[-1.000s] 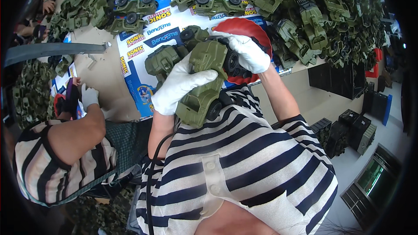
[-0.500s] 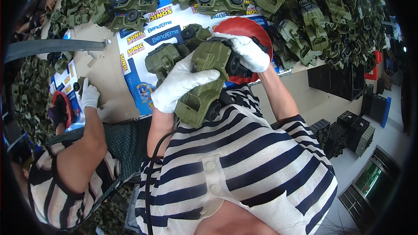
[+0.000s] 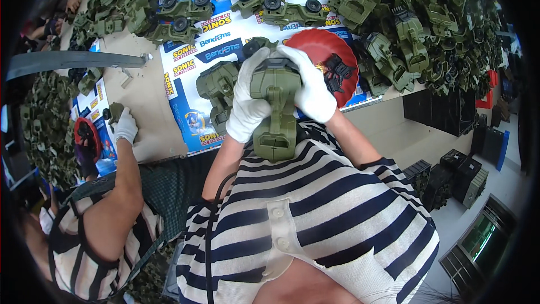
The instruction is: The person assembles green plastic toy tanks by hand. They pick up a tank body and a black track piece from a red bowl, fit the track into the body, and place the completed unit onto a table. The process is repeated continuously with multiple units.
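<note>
An olive-green toy jeep (image 3: 275, 110) is held upright against my striped shirt, its hood end down toward me and a dark grey part at its far end. My left hand (image 3: 246, 104), in a white glove, is closed on its left side. My right hand (image 3: 315, 91), gloved too, grips its right side and far end. Fingertips of both hands meet near the grey part; the jeep's underside is hidden. Just left of my left hand lies another green toy jeep (image 3: 216, 87). Beyond my right hand is a scalloped red dish (image 3: 315, 42) with small black parts (image 3: 339, 73).
Several toy jeeps with black wheels (image 3: 287, 12) stand on the printed sheet (image 3: 185, 84). A large heap of green bodies (image 3: 405, 28) fills the right side. On my left, a co-worker's gloved hand (image 3: 126, 126) holds a small green piece. A grey metal bar (image 3: 79, 60) crosses the table there.
The jeep has turned from slanted, wheels showing on its right, to upright with its wheels hidden. My right hand has come round its side. More of the red dish and its black parts now shows.
</note>
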Tool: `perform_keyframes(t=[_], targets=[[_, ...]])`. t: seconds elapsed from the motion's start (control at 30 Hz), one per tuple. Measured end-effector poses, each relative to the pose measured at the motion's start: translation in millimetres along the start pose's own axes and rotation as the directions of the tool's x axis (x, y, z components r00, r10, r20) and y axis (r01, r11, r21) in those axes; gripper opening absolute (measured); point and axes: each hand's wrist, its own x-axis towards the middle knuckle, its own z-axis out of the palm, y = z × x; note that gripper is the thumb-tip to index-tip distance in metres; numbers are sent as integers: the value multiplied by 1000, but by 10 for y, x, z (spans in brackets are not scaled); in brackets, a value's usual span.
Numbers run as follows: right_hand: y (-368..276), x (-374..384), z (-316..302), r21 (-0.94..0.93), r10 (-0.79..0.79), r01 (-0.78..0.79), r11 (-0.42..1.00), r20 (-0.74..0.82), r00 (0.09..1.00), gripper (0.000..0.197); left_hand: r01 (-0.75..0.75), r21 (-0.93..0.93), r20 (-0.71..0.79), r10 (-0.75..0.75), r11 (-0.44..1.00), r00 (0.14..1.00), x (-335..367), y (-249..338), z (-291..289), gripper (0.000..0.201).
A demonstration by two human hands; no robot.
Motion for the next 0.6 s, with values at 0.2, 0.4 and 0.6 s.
perform_keyframes(t=[0.2, 0.4, 0.6], targets=[[-34, -63, 116, -41, -136, 132, 990, -105, 985, 49, -143, 386, -29, 167, 911, 986, -2, 27, -30, 72], [-198, 2, 158, -68, -156, 148, 987, -148, 977, 41, -58, 288, -54, 77, 956, 996, -26, 228, -50, 59], [-163, 199, 182, 503, 252, -216, 837, -2, 968, 50, 430, -156, -197, -454, 889, 869, -427, 562, 117, 110]])
